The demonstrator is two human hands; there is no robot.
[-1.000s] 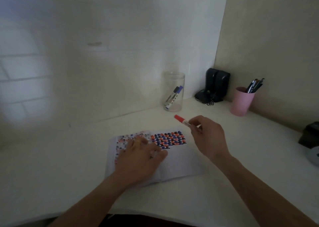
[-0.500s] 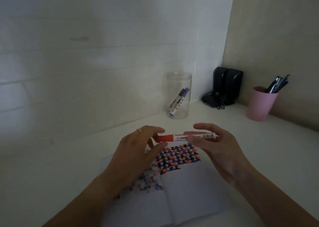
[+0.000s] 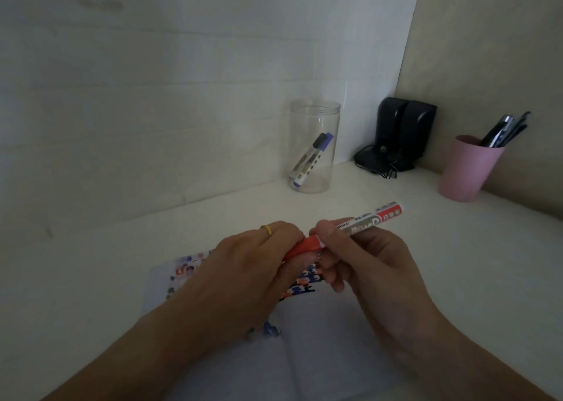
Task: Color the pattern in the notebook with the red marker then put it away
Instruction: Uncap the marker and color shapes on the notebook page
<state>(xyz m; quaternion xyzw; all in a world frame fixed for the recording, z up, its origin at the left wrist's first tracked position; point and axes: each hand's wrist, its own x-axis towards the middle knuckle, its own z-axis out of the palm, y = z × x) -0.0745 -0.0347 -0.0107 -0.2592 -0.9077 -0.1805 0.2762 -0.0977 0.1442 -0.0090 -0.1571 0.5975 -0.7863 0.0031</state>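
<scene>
Both my hands hold the red marker over the notebook: left hand grasping its cap, right hand clenched around the barrel. Counter on the right's wide open.

Your far edge is obstructed by the clear jar, black speakers and pink cup. The desk left of the notebook is open, as is its near right.

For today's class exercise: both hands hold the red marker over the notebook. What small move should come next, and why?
Probably pull the cap off: the left hand grips the red cap end, the right hand holds the red marker by its barrel, and cap and barrel look joined.
</scene>
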